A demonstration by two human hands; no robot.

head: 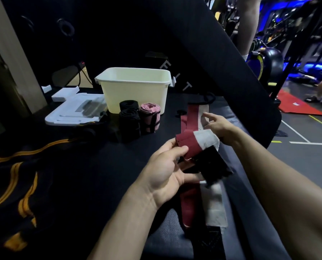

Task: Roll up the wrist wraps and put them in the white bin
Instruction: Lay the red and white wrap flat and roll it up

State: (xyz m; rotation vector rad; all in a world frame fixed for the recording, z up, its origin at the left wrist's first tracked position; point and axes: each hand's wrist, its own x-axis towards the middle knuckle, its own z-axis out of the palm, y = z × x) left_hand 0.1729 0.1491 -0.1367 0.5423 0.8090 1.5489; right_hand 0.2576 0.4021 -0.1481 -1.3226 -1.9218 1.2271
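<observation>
The left hand [165,169] pinches the limp maroon, white and black fabric wrist wrap [197,145]; the right hand [217,126], at one o'clock, hovers open-fingered. Soft and floppy, it probably rolls best gripped at the folded end. The white plastic bin [134,89] waits at eleven o'clock.

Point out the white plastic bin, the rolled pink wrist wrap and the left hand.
White plastic bin [135,95], head view, front wall.
Rolled pink wrist wrap [150,107], head view, top end.
Left hand [167,171], head view, palm.

dim gym | black padded bench [81,166] | red mat [297,104] | blue-lit machines [268,62]
</observation>
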